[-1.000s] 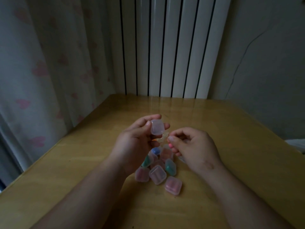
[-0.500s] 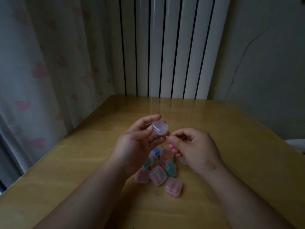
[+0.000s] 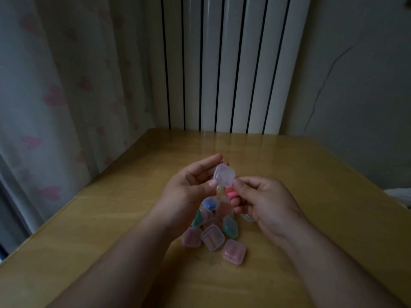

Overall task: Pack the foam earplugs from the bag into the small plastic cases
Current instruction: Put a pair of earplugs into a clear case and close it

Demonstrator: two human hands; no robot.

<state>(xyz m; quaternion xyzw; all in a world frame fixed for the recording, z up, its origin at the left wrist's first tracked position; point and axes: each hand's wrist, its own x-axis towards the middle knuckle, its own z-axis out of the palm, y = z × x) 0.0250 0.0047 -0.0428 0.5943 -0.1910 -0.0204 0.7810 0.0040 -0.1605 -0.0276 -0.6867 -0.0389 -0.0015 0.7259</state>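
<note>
Bare left hand (image 3: pixel 186 194) and right hand (image 3: pixel 269 205), uncovered forearms (image 3: pixel 124 254), short plain thumbnail (image 3: pixel 212 182)

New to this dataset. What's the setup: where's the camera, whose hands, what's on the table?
No machine here: a person works bare-handed, and the one camera sits on their head, looking forward and down. The left hand pinches a small clear case. The right hand holds a pink earplug just below it. On the wooden table, under the hands, lies a pile of small cases, several with coloured earplugs inside.
</note>
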